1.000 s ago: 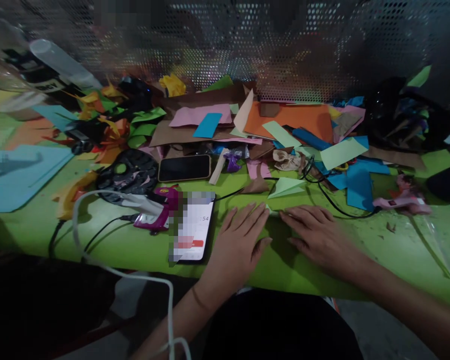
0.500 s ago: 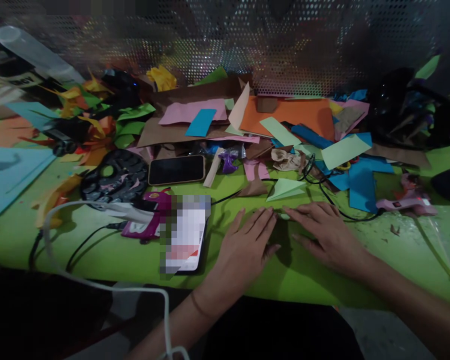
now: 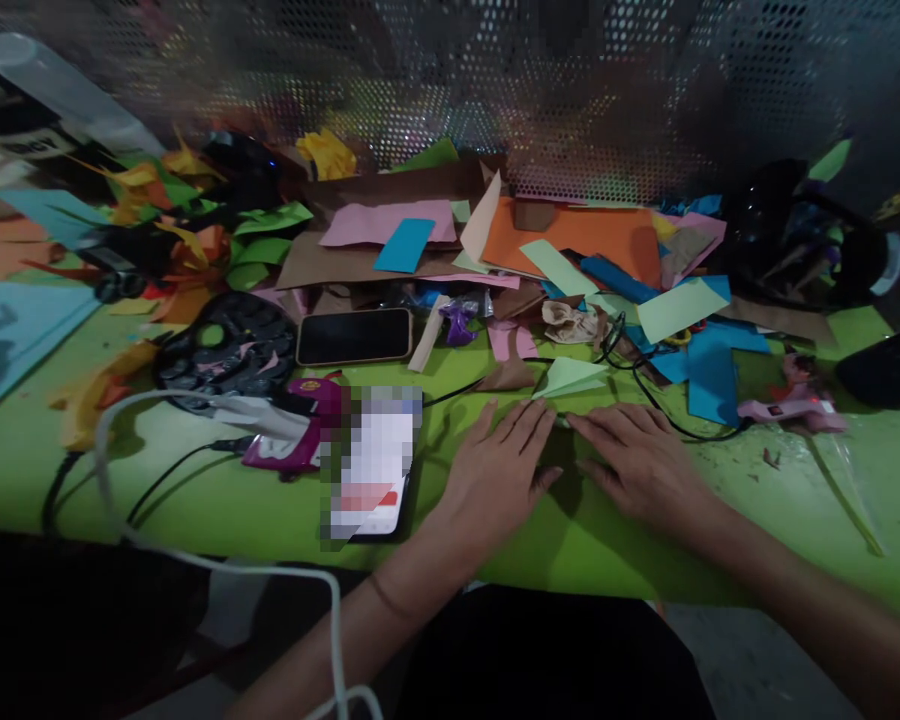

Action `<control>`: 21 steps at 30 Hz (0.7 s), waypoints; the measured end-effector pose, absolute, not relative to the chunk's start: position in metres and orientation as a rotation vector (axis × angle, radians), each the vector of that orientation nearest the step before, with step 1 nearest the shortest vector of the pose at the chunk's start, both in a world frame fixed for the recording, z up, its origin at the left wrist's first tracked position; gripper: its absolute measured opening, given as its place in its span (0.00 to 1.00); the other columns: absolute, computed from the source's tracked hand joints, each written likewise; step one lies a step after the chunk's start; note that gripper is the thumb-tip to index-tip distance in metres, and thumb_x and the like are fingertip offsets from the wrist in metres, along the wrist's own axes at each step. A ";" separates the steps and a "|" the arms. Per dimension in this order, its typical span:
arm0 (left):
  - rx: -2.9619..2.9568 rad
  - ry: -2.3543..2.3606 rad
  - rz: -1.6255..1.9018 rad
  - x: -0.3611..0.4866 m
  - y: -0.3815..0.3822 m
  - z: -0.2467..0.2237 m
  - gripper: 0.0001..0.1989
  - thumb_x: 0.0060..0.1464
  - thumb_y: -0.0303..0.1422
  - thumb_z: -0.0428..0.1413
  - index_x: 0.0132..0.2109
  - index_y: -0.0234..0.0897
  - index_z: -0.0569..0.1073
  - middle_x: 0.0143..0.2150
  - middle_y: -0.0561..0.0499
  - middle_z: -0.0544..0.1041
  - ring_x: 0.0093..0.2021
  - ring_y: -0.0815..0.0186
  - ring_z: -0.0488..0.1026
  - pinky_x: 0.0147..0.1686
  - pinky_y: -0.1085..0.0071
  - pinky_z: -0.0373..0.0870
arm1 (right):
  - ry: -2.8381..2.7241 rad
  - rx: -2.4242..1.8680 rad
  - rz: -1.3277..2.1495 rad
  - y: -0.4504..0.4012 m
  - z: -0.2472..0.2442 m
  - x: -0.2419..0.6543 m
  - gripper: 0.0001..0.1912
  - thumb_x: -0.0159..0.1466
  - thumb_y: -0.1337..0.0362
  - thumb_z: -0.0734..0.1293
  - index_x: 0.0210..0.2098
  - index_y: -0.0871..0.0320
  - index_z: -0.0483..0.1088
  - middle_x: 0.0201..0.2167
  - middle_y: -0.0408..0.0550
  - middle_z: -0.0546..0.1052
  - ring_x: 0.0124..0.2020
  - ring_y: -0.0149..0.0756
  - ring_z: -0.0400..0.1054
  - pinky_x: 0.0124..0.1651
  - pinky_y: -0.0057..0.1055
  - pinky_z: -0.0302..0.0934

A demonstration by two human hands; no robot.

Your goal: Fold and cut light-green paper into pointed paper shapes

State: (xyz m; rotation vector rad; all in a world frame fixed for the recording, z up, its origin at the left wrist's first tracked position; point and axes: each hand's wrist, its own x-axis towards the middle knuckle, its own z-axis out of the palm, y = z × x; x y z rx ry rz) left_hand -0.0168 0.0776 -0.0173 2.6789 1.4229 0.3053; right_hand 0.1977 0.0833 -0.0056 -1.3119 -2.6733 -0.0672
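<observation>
My left hand lies palm down on the green table, fingers stretched out flat. Opposite it, my right hand also rests palm down with its fingers extended. Between the fingertips of both hands a small light-green bit shows, possibly paper; most of it is hidden under the fingers. Just beyond the fingertips lies a folded pale-green piece of paper. A phone with a lit screen is to the left of my left hand.
Coloured paper is piled at the back around an orange sheet. A dark phone, a round black tray and a yellow glue gun are on the left. A pink glue gun stands right, its black cable running across the table.
Both hands have slid slightly away from me, toward the folded pale-green paper. Less of the light-green bit shows between the fingertips. The camera view has shifted a little.
</observation>
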 end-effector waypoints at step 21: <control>2.674 1.461 0.303 -0.018 0.061 -0.014 0.28 0.66 0.43 0.46 0.68 0.34 0.60 0.70 0.45 0.61 0.68 0.56 0.61 0.68 0.48 0.50 | -2.695 -1.302 -0.023 0.073 -0.003 0.196 0.25 0.68 0.59 0.64 0.62 0.61 0.63 0.50 0.54 0.75 0.49 0.47 0.65 0.52 0.43 0.56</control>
